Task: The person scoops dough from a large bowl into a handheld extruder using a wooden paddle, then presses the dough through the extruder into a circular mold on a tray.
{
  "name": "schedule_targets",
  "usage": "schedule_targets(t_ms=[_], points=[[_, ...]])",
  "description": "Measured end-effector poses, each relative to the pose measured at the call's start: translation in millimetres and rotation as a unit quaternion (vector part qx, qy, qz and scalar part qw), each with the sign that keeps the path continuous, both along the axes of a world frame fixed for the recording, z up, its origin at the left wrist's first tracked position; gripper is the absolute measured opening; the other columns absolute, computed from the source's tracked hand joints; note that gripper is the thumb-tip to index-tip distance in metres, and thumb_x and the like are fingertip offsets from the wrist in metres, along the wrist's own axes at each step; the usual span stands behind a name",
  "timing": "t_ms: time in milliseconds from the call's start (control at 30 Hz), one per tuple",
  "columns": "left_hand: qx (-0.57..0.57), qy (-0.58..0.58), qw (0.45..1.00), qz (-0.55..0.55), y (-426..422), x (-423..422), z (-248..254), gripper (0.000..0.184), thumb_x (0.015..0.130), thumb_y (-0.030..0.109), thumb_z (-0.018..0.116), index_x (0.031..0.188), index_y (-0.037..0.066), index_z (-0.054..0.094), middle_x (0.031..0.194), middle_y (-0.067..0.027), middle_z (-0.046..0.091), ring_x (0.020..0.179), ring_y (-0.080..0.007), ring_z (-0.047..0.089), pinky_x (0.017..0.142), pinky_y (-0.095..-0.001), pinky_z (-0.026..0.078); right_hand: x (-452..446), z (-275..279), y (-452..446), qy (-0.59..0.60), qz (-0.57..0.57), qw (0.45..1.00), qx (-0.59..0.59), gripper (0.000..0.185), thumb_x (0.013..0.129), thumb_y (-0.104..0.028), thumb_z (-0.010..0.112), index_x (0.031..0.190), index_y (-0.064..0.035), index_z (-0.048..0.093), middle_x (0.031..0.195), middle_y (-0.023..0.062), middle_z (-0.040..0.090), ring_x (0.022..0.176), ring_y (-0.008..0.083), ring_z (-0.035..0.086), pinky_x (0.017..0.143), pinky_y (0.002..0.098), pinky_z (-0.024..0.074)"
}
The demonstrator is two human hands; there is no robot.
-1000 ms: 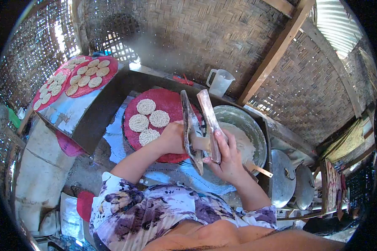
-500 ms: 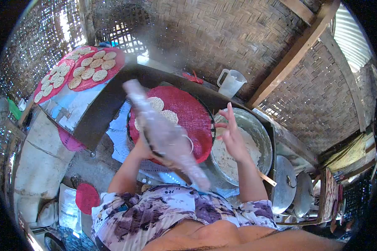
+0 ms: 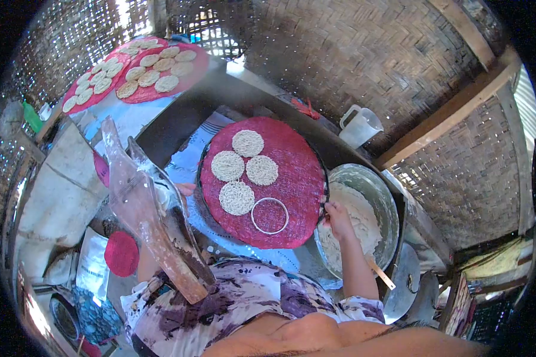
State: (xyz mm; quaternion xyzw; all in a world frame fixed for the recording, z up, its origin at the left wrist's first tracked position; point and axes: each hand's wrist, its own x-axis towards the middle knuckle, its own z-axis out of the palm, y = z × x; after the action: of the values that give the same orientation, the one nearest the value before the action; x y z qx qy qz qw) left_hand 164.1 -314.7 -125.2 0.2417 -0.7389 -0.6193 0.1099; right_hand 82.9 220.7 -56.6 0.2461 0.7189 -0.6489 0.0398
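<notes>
My left hand (image 3: 186, 189) is mostly hidden behind a long, batter-smeared wooden tool (image 3: 143, 205) with a hollow, shell-like part, which it holds upright and tilted at the left. My right hand (image 3: 337, 219) is closed on the dark rim of a round, red cloth-covered tray (image 3: 298, 172). Several pale, lacy rounds (image 3: 248, 143) lie on the tray's left half. A thin white ring (image 3: 270, 215) rests near its front edge. Beside my right hand stands a big metal basin (image 3: 393, 223) with thick pale batter (image 3: 357, 220) and a wooden handle (image 3: 380, 273) sticking out.
Red cloths (image 3: 125, 92) covered with pale rounds lie at the back left. A plastic jug (image 3: 361, 127) stands on the ledge by the woven wall (image 3: 339, 53). Large metal lids (image 3: 403, 285) are at the right. A small red disc (image 3: 121, 253) lies at the lower left.
The wooden tool, blurred over the tray before, has swung left off it with my left hand. My right hand has come down from the air onto the tray's rim. The rounds and ring are now uncovered.
</notes>
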Motion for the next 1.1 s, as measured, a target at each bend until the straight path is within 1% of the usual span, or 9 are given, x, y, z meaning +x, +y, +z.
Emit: schedule_targets(t_ms=[267,367,433,567,667,833,900,967,1100], points=[[-0.008,0.013,0.999,-0.048,19.9,-25.8,14.1,0.045,0.056,0.028,0.075,0.092,0.005,0.059,0.088,-0.0117,0.062,0.082,-0.0259,0.061,0.080,-0.0344,0.046,69.6,3.9,-79.7,-0.054,-0.091,0.940,-0.326,0.017,0.089,-0.014,0.040,0.097,-0.0001,0.047,0.088,0.0143,0.056,0.070,0.0273,0.061,0.066,0.0363,0.0544],[-0.010,0.062,0.991,-0.122,42.4,-63.3,30.8,0.045,0.056,0.028,0.075,0.092,0.005,0.059,0.088,-0.0118,0.062,0.082,-0.0260,0.061,0.080,-0.0345,0.046,79.7,16.4,-93.5,-0.122,0.056,0.929,-0.345,0.024,0.090,-0.019,0.043,0.103,0.0003,0.048,0.097,0.0158,0.057,0.084,0.0279,0.061,0.075,0.0364,0.0515],[-0.007,0.106,0.977,-0.186,65.5,-92.8,46.7,0.045,0.056,0.028,0.075,0.092,0.005,0.059,0.088,-0.0119,0.062,0.082,-0.0261,0.061,0.079,-0.0346,0.046,87.5,23.5,-78.4,-0.145,0.240,0.946,-0.165,0.031,0.090,-0.023,0.045,0.110,0.0001,0.046,0.101,0.0157,0.058,0.088,0.0273,0.060,0.077,0.0354,0.0499],[0.013,0.234,0.902,-0.362,134.8,-157.9,88.8,0.045,0.056,0.027,0.075,0.092,0.004,0.059,0.088,-0.0120,0.062,0.082,-0.0263,0.061,0.079,-0.0347,0.047,79.9,82.8,-42.5,-0.115,0.442,0.888,0.048,0.062,0.083,-0.046,0.053,0.124,-0.0021,0.039,0.113,0.0144,0.053,0.101,0.0254,0.054,0.085,0.0369,0.0441],[0.012,0.309,0.814,-0.492,187.6,-187.6,117.2,0.045,0.056,0.027,0.075,0.092,0.004,0.059,0.088,-0.0121,0.062,0.081,-0.0264,0.061,0.079,-0.0349,0.047,48.0,122.2,-99.9,0.070,0.322,0.934,-0.140,0.088,0.072,-0.063,0.054,0.131,-0.0041,0.029,0.122,0.0149,0.046,0.110,0.0268,0.047,0.094,0.0408,0.0359],[-0.199,0.157,0.706,-0.661,211.3,-199.9,141.3,0.078,0.059,0.016,0.077,0.125,0.004,0.037,0.119,-0.0091,0.050,0.103,-0.0225,0.052,0.091,-0.0329,0.039,30.3,112.7,-118.5,-0.009,0.333,0.905,-0.264,0.104,0.062,-0.074,0.052,0.134,-0.0054,0.023,0.127,0.0149,0.038,0.117,0.0279,0.040,0.098,0.0425,0.0303],[0.118,0.271,0.629,-0.719,199.7,-218.2,152.1,0.098,0.056,0.018,0.079,0.135,0.007,0.022,0.133,-0.0125,0.036,0.117,-0.0256,0.042,0.097,-0.0353,0.034,35.6,115.5,-119.8,0.019,0.321,0.913,-0.249,0.107,0.061,-0.076,0.051,0.135,-0.0044,0.022,0.127,0.0148,0.038,0.114,0.0286,0.042,0.096,0.0452,0.0317],[0.533,0.188,0.497,-0.659,192.9,-225.8,200.6,0.112,0.055,0.019,0.080,0.139,0.006,0.006,0.144,-0.0180,0.009,0.131,-0.0332,0.017,0.103,-0.0437,0.022,33.4,123.4,-122.6,-0.028,0.366,0.879,-0.305,0.109,0.060,-0.077,0.050,0.135,-0.0035,0.021,0.127,0.0152,0.038,0.114,0.0289,0.042,0.094,0.0457,0.0328],[0.588,0.283,0.354,-0.670,200.3,-224.1,224.1,0.105,0.058,0.020,0.075,0.139,0.007,0.009,0.140,-0.0188,0.019,0.129,-0.0370,0.020,0.102,-0.0490,0.022,39.5,90.3,-92.2,-0.122,0.374,0.852,-0.346,0.116,0.058,-0.082,0.043,0.134,0.0036,0.022,0.129,0.0192,0.036,0.112,0.0298,0.043,0.090,0.0438,0.0337]])
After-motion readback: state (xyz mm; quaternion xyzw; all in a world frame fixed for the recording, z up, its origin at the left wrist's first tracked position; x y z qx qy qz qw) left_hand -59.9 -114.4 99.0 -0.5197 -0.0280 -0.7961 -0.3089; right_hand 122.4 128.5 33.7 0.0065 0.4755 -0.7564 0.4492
